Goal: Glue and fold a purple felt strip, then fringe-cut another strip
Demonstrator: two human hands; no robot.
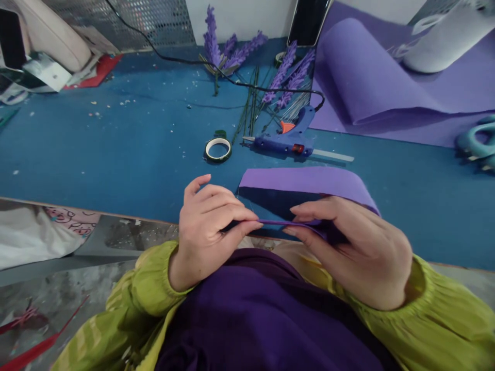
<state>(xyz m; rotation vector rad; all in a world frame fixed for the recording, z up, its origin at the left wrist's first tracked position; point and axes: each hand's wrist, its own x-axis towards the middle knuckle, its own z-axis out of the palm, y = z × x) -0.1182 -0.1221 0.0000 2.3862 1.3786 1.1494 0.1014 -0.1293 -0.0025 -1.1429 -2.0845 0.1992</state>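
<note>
Just below the centre of the frame, the left hand point(212, 226) pinches a purple strip point(301, 179) between thumb and forefinger; the right hand point(359, 247) holds it between thumb and fingers. The strip loops back over the blue table point(116, 139), near the glue gun point(280, 146).

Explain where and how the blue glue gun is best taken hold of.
Probably by its handle, coming from the right, with the right hand once freed from the purple strip. The glue gun lies on its side, handle slanting away from the nozzle, which points left and could be hot. The glue stick jutting from the rear looks a thin, weaker hold.
</note>
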